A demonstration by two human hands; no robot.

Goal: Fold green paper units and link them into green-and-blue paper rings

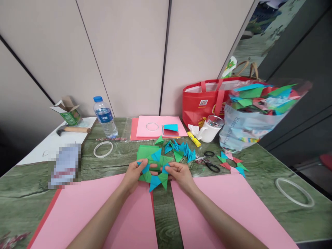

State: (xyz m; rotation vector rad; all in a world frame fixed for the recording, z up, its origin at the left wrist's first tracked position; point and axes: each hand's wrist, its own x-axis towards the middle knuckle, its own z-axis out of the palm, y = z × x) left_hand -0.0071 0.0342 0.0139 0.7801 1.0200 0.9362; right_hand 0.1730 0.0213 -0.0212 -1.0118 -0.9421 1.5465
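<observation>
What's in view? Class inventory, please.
table: one, green, below
paper ring: one, blue and green, held
second ring: one, multicoloured, right
folded pieces: several, mostly blue, centre
green sheets: unclear, green, centre
pink sheets: two, pink, front
rear sheets: several, pinkish, back
scissors: one, black, right
glue stick: one, yellow, right
mug: one, white, right
tissue: one, white, right
tote: one, red, back
plastic bag: one, bluish, right
bottle: one, clear, left
box: one, green, left
hammer: one, brown, left
sheet: one, white, left
thick hoops: two, white, left, right
pixelated item: one, bluish, left
hands: two, bare, centre

Between the hands (133, 175) (183, 175), the paper ring (155, 182) is blue and green. The table (166, 223) beneath them is woodgrained green.
</observation>
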